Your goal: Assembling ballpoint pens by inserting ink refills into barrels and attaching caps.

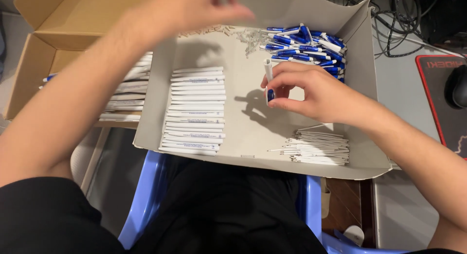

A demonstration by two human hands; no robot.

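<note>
We count one pen (268, 75) in our right hand (311, 91), pinched upright between thumb and fingertips above the middle of the tray (253, 132). Our left hand (194, 8) is raised and blurred at the top, so we cannot tell its grip. The tray holds three groups: a row of about sixteen white barrels (194, 110), a heap of blue tips (306, 47), and a bundle of thin refills (318, 148). One cardboard box (34, 59) holds more white barrels.
</note>
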